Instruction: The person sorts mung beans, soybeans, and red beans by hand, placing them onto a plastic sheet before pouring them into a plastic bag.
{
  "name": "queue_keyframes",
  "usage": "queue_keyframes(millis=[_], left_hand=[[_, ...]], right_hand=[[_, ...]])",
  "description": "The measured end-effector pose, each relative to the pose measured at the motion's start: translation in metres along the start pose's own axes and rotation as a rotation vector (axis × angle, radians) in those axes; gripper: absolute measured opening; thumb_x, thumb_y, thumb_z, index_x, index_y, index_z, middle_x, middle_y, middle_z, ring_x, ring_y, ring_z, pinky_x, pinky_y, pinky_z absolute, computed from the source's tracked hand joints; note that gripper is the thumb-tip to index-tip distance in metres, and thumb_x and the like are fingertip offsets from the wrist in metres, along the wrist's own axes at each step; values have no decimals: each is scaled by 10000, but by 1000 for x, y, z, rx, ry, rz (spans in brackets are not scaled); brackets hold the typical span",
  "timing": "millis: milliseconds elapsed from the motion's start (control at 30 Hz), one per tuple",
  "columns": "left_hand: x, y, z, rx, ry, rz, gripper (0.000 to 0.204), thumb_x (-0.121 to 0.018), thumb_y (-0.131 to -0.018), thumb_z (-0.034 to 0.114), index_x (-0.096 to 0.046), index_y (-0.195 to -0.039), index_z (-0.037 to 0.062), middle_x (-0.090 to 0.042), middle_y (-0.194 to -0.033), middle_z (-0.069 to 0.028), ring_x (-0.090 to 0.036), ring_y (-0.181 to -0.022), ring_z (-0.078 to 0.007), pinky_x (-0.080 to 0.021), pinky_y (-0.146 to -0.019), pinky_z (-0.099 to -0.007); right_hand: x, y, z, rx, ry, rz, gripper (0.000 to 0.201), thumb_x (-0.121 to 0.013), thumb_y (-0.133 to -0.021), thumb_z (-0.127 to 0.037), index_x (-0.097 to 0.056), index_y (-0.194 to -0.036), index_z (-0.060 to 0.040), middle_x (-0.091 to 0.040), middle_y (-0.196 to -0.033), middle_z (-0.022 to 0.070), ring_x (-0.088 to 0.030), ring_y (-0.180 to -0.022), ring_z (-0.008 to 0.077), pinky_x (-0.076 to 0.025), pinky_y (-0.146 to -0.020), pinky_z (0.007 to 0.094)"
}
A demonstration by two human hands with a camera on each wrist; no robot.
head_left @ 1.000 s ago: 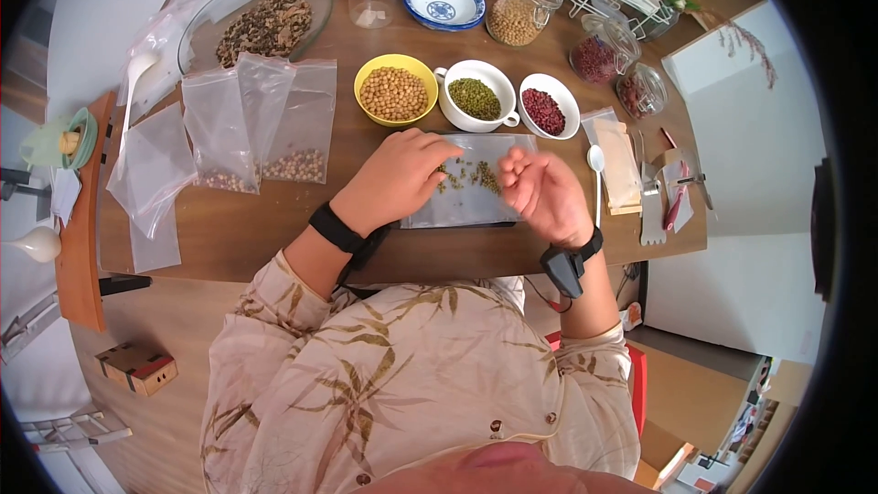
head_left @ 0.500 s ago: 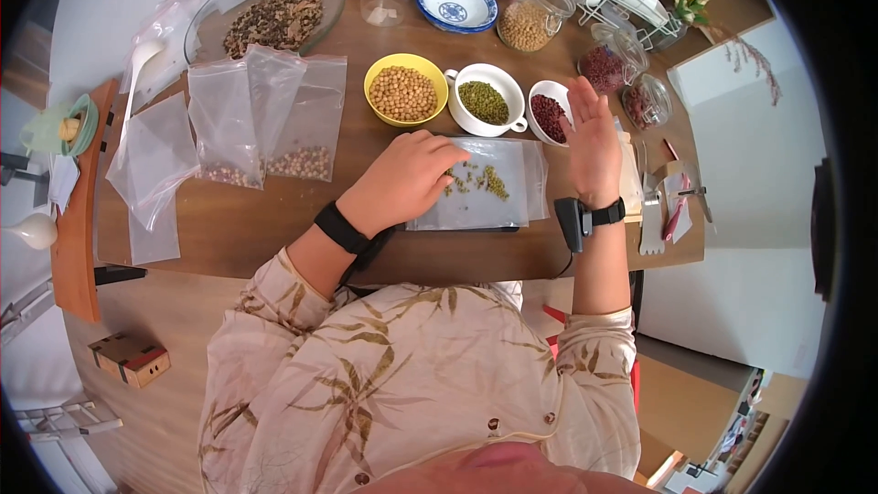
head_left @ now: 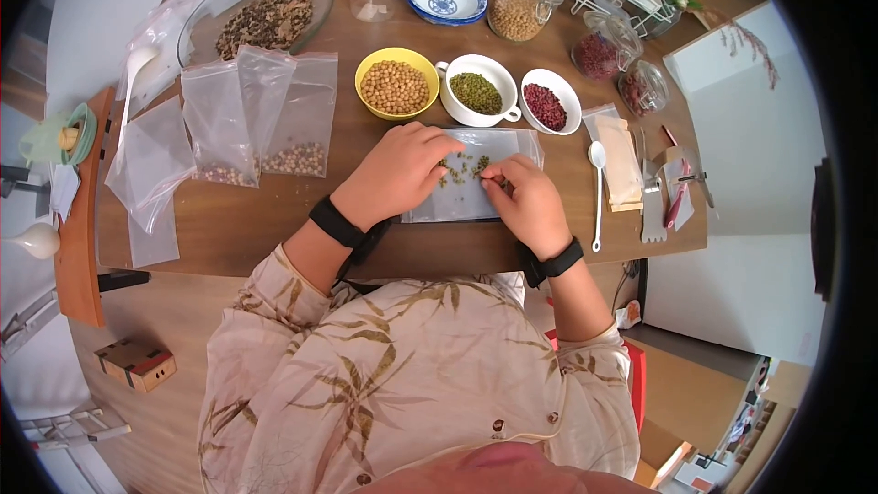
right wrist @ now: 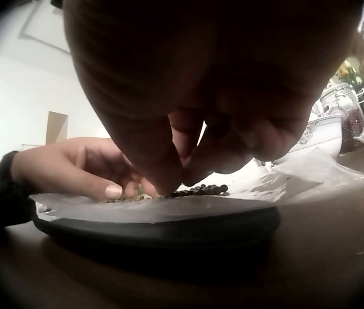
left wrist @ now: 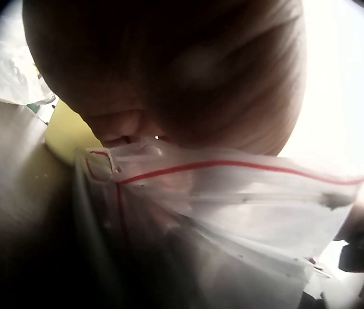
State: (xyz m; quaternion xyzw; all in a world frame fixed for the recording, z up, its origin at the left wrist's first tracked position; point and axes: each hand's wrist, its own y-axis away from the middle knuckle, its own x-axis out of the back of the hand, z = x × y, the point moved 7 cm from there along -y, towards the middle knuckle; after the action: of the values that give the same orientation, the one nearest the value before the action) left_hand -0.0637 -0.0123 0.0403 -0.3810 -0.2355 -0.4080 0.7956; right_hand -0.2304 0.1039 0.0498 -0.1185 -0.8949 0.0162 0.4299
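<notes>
A clear zip bag (head_left: 457, 205) lies flat at the table's front, with a scatter of green mung beans (head_left: 461, 167) on it. A dark flat base (right wrist: 156, 235) shows under it in the right wrist view. Over the bag's left part rests my left hand (head_left: 402, 169), fingers loosely bent and thumb apart, beside the beans. Its palm hides some of the bag in the left wrist view, where the red seal strip (left wrist: 233, 164) shows. My right hand (head_left: 530, 206) pinches at the beans with thumb and forefinger close together; what lies between the fingertips is hidden.
Behind the bag stand a yellow bowl of chickpeas (head_left: 395, 84), a white bowl of mung beans (head_left: 476, 91) and a white bowl of red beans (head_left: 549, 103). Filled zip bags (head_left: 297, 123) lie left. A white spoon (head_left: 597, 192) and tools lie right; glass jars (head_left: 526, 7) stand behind.
My right hand rose beside the red-bean bowl with fingers straight, then came back down to the mung beans with its fingertips together. My left hand has stayed at the bag.
</notes>
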Motion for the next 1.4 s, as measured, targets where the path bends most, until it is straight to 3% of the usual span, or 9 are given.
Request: queue_keyframes(millis=[600,767,867,933,1033,1400], left_hand=[[-1,1,-1,-6,8,1,423,-760,-938,61,-709,-1358,81,-738,-1284,-118,-667,-1191,-359,-509,-1065,-487],[-2,1,-3,-4,11,6,421,-705,-945,12,-711,-1361,74,-738,-1280,-129,-667,-1188,-364,-511,-1065,-488],[-2,0,-3,12,7,-6,438,-658,-944,-27,-710,-1368,69,-736,-1276,-138,-664,-1187,-371,-510,-1065,-490],[-3,0,-4,2,0,-11,450,-643,-943,-41,-708,-1374,69,-733,-1273,-146,-662,-1182,-376,-508,-1063,-493],[0,0,-2,-2,16,5,447,-639,-943,-42,-707,-1372,66,-731,-1274,-150,-661,-1180,-378,-508,-1062,-493],[1,1,-3,-19,23,18,482,-593,-918,-79,-700,-1367,61,-729,-1297,-154,-660,-1195,-382,-507,-1073,-486]], right_hand=[[-10,-15,0,71,24,-27,86,-789,-957,-103,-744,-1010,-51,-705,-969,139,-721,-861,335,-576,-772,448],[16,-19,33,-83,-290,100,97,-762,-978,-74,-726,-1053,-25,-675,-922,81,-649,-791,206,-529,-722,352],[42,-23,26,-24,-139,203,102,-761,-978,-59,-727,-1059,-9,-672,-924,57,-590,-764,168,-500,-701,320],[40,-20,19,43,-105,206,95,-774,-973,-61,-744,-1054,-22,-674,-920,66,-577,-740,186,-499,-689,335],[14,-15,6,48,-107,-8,86,-792,-951,-56,-783,-1036,-54,-698,-941,91,-690,-824,260,-540,-710,373],[-6,-21,-8,90,-20,-15,69,-784,-952,-60,-782,-1020,-48,-710,-974,136,-752,-880,336,-597,-769,445]])
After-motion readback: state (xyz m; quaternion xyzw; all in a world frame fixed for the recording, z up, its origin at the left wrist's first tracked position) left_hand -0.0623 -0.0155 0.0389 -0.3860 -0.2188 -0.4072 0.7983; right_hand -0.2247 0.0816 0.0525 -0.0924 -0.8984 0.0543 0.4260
